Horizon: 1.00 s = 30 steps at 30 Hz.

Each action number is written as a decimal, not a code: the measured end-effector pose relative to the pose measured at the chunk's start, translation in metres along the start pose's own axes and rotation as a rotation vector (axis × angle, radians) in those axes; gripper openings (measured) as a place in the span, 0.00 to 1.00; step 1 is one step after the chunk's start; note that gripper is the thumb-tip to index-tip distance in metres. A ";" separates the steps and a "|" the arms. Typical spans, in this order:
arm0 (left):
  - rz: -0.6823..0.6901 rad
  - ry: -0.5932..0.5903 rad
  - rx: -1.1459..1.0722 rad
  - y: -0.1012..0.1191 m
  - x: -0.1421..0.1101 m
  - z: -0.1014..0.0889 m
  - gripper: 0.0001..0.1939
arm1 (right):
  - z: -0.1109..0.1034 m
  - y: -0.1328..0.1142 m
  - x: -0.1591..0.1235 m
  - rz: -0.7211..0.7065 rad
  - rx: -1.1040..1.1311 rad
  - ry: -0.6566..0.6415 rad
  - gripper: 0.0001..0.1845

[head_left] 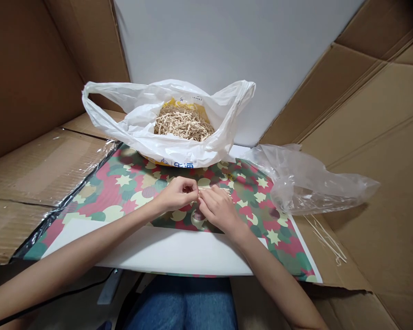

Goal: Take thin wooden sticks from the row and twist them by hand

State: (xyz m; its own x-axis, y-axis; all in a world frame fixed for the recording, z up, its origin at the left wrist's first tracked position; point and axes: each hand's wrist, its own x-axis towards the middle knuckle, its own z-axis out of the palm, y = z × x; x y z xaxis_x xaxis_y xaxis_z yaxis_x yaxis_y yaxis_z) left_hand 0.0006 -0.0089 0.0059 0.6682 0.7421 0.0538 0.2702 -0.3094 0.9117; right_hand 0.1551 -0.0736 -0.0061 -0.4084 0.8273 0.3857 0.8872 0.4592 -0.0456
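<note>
A small bundle of thin, pale, straw-like sticks lies crosswise under my hands over the patterned cover. My right hand is closed over it, and its ends stick out past the fingers on the right. With thumb and fingers pinched together, my left hand meets the right fingertips at the bundle's left part. What lies inside that pinch is hidden. Just behind my hands stands an open white plastic bag with yellow and blue print. Inside it is a heap of short, pale, dry stick-like pieces.
A camouflage-and-star patterned cover spreads over the work surface, with a white sheet along its front. A crumpled clear plastic bag lies at right. Near it, several long thin strands rest on cardboard. Cardboard walls stand on both sides.
</note>
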 end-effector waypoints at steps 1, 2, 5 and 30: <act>0.000 -0.007 0.076 0.002 0.000 -0.002 0.06 | -0.001 -0.001 0.000 0.013 0.001 -0.014 0.12; -0.001 -0.022 0.154 0.005 0.000 -0.005 0.06 | -0.001 -0.003 0.000 0.027 0.003 -0.029 0.11; -0.009 -0.091 0.308 0.008 0.001 -0.013 0.07 | -0.003 -0.007 0.000 0.065 0.012 -0.077 0.09; 0.672 0.080 0.727 0.013 -0.014 -0.011 0.03 | -0.025 0.004 0.002 0.264 1.270 -0.411 0.13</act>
State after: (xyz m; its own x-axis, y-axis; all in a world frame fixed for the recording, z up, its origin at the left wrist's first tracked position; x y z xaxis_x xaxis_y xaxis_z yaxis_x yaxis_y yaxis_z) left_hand -0.0130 -0.0173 0.0213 0.7969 0.3087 0.5193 0.2299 -0.9499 0.2119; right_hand 0.1629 -0.0780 0.0179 -0.4902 0.8698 -0.0562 0.2317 0.0678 -0.9704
